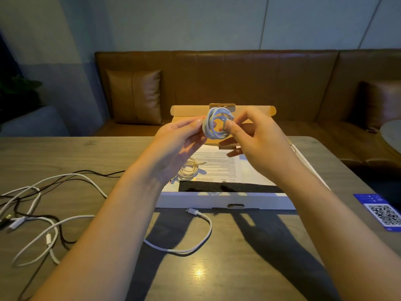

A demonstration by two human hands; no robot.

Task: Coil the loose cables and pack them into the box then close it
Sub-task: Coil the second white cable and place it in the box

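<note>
We see the flat white box (225,202) lying open on the bench (217,274), its cardboard lid (223,110) standing up at the far side. Inside lie a printed sheet (219,168), a black foam strip (227,187) along the near wall, and one coiled cream cable (188,171) at the left. Above the box, the left hand (178,142) and right hand (258,144) hold a coiled white cable (214,124) between them, fingers of both pinching its loops. Loose white and black cables (41,213) sprawl at the bench's left edge; another white cable (195,235) curves just in front of the box. A blue QR card (382,211) sits near the right edge.
</note>
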